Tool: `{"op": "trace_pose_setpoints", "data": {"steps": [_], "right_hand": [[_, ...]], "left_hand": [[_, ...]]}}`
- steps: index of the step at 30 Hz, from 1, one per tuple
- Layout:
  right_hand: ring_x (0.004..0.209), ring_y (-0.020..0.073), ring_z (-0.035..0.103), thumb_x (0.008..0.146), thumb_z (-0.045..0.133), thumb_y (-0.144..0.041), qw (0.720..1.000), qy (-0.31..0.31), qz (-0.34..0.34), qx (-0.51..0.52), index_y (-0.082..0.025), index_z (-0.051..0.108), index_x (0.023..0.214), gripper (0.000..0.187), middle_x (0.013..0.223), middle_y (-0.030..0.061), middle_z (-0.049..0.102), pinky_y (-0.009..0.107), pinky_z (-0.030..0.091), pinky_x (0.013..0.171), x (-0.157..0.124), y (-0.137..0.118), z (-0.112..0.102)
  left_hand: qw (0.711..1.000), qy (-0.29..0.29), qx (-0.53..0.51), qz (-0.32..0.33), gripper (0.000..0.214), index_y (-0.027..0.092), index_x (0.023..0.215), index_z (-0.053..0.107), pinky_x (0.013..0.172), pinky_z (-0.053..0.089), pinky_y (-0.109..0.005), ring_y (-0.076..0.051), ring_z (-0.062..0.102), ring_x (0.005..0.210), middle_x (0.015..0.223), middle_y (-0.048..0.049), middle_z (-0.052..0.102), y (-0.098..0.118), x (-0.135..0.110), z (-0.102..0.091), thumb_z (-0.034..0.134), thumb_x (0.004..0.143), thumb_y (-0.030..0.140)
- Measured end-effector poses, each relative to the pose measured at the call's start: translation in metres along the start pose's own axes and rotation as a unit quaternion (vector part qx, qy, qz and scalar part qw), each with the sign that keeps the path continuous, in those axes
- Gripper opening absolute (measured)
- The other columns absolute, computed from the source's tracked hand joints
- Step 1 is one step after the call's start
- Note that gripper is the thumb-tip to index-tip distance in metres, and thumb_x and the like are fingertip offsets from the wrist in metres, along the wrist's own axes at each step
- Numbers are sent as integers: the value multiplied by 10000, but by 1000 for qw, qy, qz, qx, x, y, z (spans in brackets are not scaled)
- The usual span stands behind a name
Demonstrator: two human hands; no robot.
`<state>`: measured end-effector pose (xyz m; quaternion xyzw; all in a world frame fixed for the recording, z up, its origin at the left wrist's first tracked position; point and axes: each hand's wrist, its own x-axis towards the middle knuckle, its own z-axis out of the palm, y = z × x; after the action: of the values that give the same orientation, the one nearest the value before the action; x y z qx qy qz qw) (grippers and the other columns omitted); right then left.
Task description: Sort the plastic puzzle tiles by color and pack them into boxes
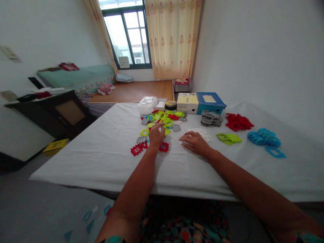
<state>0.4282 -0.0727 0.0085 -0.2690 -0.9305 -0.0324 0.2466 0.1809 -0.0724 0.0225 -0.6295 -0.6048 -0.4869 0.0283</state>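
Note:
A mixed heap of flat plastic pieces (163, 119) in green, red, grey, blue and white lies on the white table (106, 155). My left hand (156, 135) rests at the heap's near edge, fingers curled down onto the pieces; what they grip is hidden. Red pieces (138, 148) lie just left of it, another red piece (164, 146) just right. My right hand (194, 142) lies flat with fingers stretched out, touching a white piece (184, 143) beside a small white pile (201, 132).
Sorted piles sit to the right: grey (211, 118), red (238, 122), green (229, 138), blue (265, 138). Boxes, yellow-white (187, 102) and blue (211, 102), plus clear containers (147, 103), line the table's far edge. A dark cabinet (58, 113) stands left. Blue pieces (87, 216) lie on the floor.

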Motion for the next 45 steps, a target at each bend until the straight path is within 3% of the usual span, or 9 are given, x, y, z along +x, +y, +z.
{"op": "trace_pose_setpoints", "data": {"steps": [4, 8, 17, 22, 28, 33, 38, 42, 45], "right_hand": [[1067, 232, 540, 931, 532, -293, 999, -37, -1, -24, -247, 682, 1073, 211, 1060, 58, 707, 395, 335, 891, 2, -6, 5], [1080, 257, 528, 917, 501, -174, 996, 3, 62, -57, -192, 684, 1058, 232, 1070, 95, 698, 414, 349, 894, 2, -5, 1], [1256, 258, 439, 954, 444, -454, 984, -128, -110, 65, -249, 455, 1401, 492, 1386, 97, 525, 448, 362, 1003, 20, -56, 6], [989, 217, 563, 911, 554, -391, 987, -86, -67, 118, -192, 608, 1191, 348, 1065, 112, 678, 364, 463, 883, 19, -51, 0], [883, 175, 619, 932, 493, -231, 996, -19, -64, 59, -200, 658, 1042, 201, 978, 88, 695, 300, 486, 821, 10, -37, 3], [884, 184, 648, 947, 474, -292, 989, 98, 96, 47, -201, 668, 1009, 223, 967, 81, 709, 305, 487, 830, 6, -8, -3], [798, 198, 663, 916, 507, -412, 921, 243, 298, 59, -193, 678, 980, 285, 921, 66, 726, 311, 504, 761, -16, 59, -43], [763, 200, 651, 910, 528, -381, 875, 256, 408, -41, -165, 678, 935, 264, 863, 84, 717, 313, 508, 716, -54, 121, -88], [891, 193, 631, 931, 529, -357, 862, 233, 430, -129, -173, 643, 1055, 249, 1048, 96, 669, 347, 521, 795, -79, 146, -115]], "left_hand": [[999, -32, 1, 24, 211, 210, 960, 697, 936, 479, -342, -193, 636, 980, 992, -40, 719, 2, -2, 0, 528, 842, 165], [999, -16, -2, 46, 208, 203, 966, 692, 943, 473, -339, -193, 630, 982, 992, -45, 715, 5, -4, 2, 526, 848, 160], [998, -20, -9, 66, 207, 209, 972, 677, 940, 473, -327, -183, 619, 995, 993, -41, 710, 5, -6, 6, 517, 857, 144], [998, -35, 5, 60, 213, 218, 975, 675, 946, 473, -327, -184, 621, 1000, 994, -36, 708, 4, -6, 7, 521, 852, 138], [994, -69, 8, 88, 216, 215, 983, 676, 911, 487, -325, -194, 628, 984, 1001, -43, 704, 8, -10, 12, 507, 860, 159], [989, -91, 6, 112, 225, 229, 993, 674, 893, 498, -316, -191, 631, 990, 1015, -42, 699, 6, -12, 13, 506, 856, 168], [985, -117, 15, 122, 226, 241, 978, 673, 904, 499, -337, -195, 635, 986, 1010, -39, 701, 4, -14, 15, 507, 846, 161], [980, -146, 8, 134, 225, 248, 976, 672, 898, 503, -336, -191, 637, 983, 1020, -33, 703, 7, -16, 18, 513, 843, 160], [976, -163, 8, 147, 225, 252, 979, 675, 901, 503, -336, -191, 637, 992, 1035, -33, 702, 9, -17, 21, 510, 850, 171]]}}
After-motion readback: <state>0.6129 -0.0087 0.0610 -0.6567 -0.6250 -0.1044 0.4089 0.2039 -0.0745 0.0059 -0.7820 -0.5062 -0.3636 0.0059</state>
